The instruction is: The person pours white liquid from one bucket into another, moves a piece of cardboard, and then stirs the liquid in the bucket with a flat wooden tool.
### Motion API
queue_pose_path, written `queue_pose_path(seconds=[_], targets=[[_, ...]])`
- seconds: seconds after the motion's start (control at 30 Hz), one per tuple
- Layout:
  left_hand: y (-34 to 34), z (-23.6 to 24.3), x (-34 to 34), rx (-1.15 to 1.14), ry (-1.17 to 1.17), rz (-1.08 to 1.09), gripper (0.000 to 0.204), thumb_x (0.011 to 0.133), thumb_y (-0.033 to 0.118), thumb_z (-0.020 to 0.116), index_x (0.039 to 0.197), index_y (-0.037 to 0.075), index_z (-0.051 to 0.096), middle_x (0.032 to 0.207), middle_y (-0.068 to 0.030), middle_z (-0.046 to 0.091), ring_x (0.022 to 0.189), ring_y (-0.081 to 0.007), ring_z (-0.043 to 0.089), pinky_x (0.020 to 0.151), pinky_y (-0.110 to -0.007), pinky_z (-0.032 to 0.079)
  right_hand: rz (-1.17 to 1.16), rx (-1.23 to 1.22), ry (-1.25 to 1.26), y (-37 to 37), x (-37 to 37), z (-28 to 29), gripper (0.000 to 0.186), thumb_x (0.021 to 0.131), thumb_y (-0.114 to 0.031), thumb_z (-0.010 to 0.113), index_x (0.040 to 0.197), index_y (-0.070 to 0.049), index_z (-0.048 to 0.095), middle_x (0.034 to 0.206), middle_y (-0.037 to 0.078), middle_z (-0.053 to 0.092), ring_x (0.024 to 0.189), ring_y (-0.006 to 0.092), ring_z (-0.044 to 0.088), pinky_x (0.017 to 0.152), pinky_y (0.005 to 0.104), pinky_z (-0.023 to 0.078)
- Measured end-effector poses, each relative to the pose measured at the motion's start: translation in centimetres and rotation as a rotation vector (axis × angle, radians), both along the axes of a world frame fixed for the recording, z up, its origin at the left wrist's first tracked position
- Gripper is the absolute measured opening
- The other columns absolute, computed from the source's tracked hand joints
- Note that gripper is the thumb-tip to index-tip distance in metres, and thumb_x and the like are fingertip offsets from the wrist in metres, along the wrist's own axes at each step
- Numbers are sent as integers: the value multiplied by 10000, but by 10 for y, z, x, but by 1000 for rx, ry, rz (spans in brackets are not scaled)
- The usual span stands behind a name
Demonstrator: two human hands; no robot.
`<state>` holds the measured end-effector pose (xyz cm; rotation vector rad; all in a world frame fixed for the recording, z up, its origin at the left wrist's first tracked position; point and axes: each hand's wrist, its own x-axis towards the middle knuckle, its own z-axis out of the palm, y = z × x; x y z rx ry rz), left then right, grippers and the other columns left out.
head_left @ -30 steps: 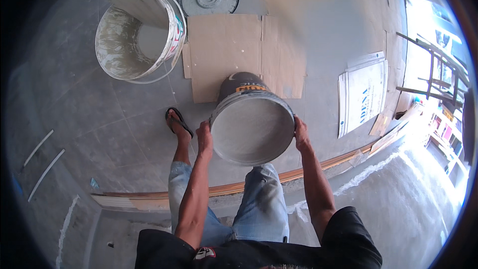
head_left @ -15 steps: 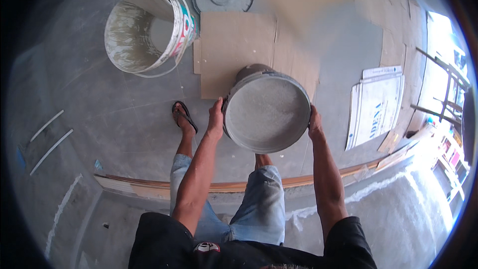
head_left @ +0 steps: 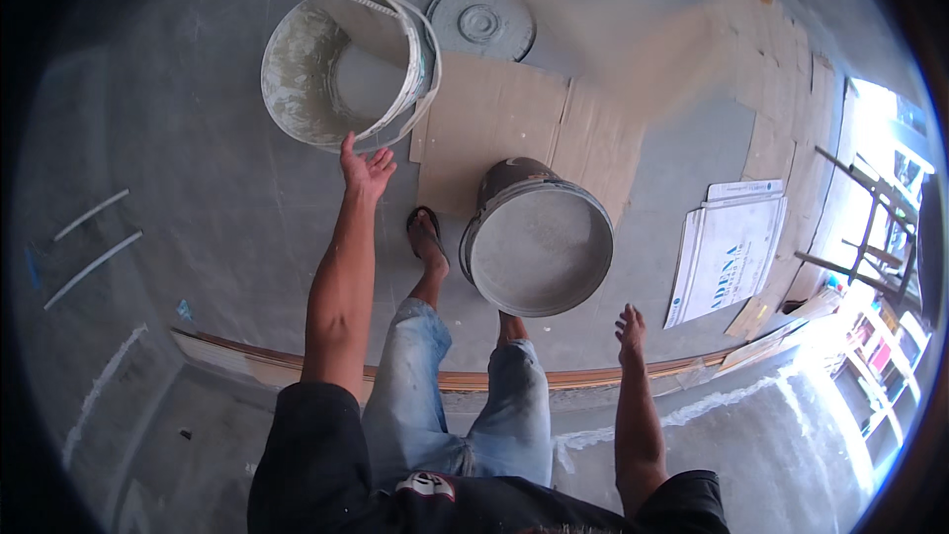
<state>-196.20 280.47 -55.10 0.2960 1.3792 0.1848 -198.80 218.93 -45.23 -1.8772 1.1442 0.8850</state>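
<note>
My left hand reaches out just below the near rim of a white bucket, fingers apart and holding nothing; whether a fingertip touches the rim, I cannot tell. Pale residue coats the inside of that bucket, and a flat pale piece with a notched edge stands in it. In front of my legs is a dark grey bucket, its round top showing a flat grey surface. To the right of it my right hand hangs in the air, open and away from the bucket.
A round grey lid lies beyond the white bucket. Cardboard sheets cover part of the tiled floor. A flattened white carton lies at right, near a metal frame. A long wooden strip runs behind my feet.
Both hands have let go of the grey bucket. The left has moved up and left to the white bucket; the right has drawn back. The view has shifted, and my left foot appears nearer the grey bucket.
</note>
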Motion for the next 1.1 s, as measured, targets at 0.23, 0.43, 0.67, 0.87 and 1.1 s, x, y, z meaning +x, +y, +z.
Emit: queue_pose_path(seconds=[0.23,0.43,0.67,0.87,1.1], targets=[[-17,-18,41,175,339,-140,712,861,535,466,1304,-3,324,1182,-175,486,1064,-312,568,951,-447,382,-75,-58,43,27,-33,44,540,862,-445,581,1266,-100,483,1117,109,573,957,233,560,781,379,429],[8,-21,53,200,290,-36,424,944,320,370,1238,16,384,1093,-146,547,859,-285,652,826,-383,474,-50,-22,61,43,-41,51,546,850,-456,594,1261,-114,483,1107,108,585,959,230,570,797,378,435],[-26,4,77,267,156,108,482,882,254,425,1270,-1,297,1020,-126,558,830,-254,646,765,-375,469,-9,3,53,23,-42,62,565,841,-471,601,1259,-110,483,1103,116,592,954,227,572,803,369,435],[-80,21,53,192,49,136,530,886,222,426,1307,-31,225,1152,-148,497,935,-293,623,951,-411,407,-22,37,45,19,-42,72,562,844,-468,599,1251,-96,489,1089,120,600,951,218,572,798,366,431],[-141,5,34,140,41,146,351,926,232,370,1177,-7,425,1118,-136,549,967,-250,618,943,-410,405,9,52,18,25,-37,69,516,871,-424,582,1245,-76,503,1051,99,607,919,193,575,765,330,434]])
